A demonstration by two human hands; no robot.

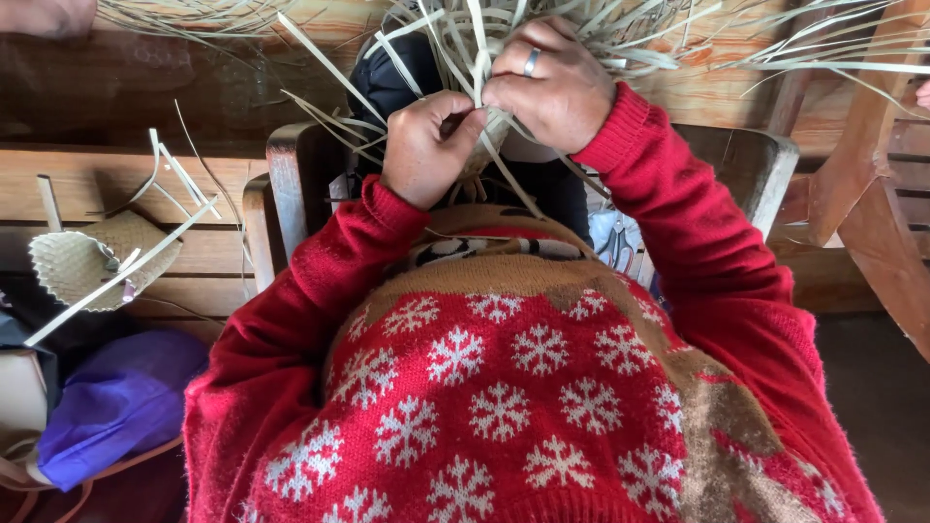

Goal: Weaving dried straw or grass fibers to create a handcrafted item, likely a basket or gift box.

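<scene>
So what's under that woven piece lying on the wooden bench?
Under the woven piece only bench planks show, with a long strip lying across its top. Anything directly beneath it is covered.

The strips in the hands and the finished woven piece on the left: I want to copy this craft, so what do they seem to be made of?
The strips look like dried palm leaf or a similar plant fibre: flat, narrow, pale straw-green, matte, springing out stiffly around both hands. The woven piece seems the same material, tan and dull, with a fine checked plait and loose strip ends sticking out. Which plant it is cannot be told.

Dry matt straw strips, knitted wool sweater
</scene>
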